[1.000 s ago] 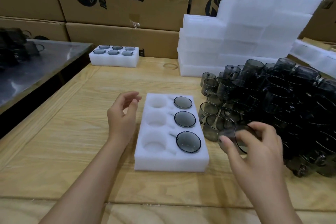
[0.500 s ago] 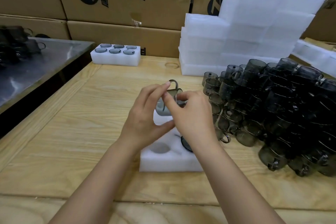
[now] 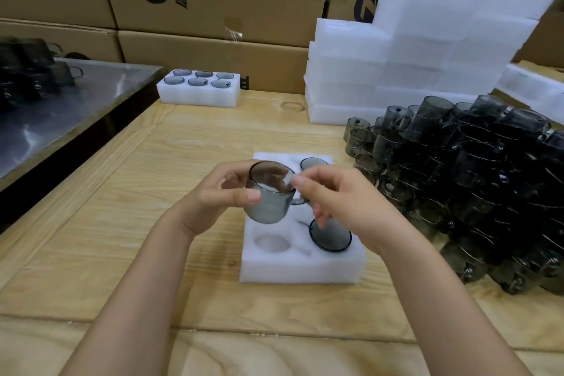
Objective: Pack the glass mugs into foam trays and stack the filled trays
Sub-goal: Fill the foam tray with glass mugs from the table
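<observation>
Glass mug (image 3: 268, 197) held above the foam tray (image 3: 302, 272), likely fourth of six.
Your left hand (image 3: 219, 198) gripped its body, your right hand (image 3: 345, 201) pinched its side, over the tray's left column. Two seated mugs (image 3: 329, 235) showed in the right column, a third mostly hidden. Beyond the tray: one filled tray (image 3: 198, 98) of six. Right of it: loose mugs (image 3: 473, 186), too many to count.

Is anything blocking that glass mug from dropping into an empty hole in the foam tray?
Nothing visible does. The left hand holds the smoky grey glass mug above the white foam tray, and the round empty hole nearest the person lies bare.
</observation>
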Tool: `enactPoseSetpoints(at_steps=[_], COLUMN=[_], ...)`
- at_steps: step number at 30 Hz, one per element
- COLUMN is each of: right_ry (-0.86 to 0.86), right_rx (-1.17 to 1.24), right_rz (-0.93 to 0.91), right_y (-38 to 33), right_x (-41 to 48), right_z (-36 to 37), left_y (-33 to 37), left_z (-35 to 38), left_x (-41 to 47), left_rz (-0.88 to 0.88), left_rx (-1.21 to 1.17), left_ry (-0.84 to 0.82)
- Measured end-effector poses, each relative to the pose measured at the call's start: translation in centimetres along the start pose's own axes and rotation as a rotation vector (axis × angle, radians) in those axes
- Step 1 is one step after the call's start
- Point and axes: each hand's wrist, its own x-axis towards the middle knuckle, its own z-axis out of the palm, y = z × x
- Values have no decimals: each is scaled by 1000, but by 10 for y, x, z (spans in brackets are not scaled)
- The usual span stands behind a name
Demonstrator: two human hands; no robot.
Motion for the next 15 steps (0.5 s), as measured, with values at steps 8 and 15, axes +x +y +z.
enactPoseSetpoints(at_steps=[8,15], right_ry=[-84,-34], right_rx=[123,191], right_rz=[154,206], right_y=[13,19], right_x=[-9,-15], right_z=[9,17], left_y=[-7,-7], left_z=[-5,-3], left_x=[-1,0], left_rz=[-164,-179], left_rx=[-70,-5], left_ry=[-174,-193])
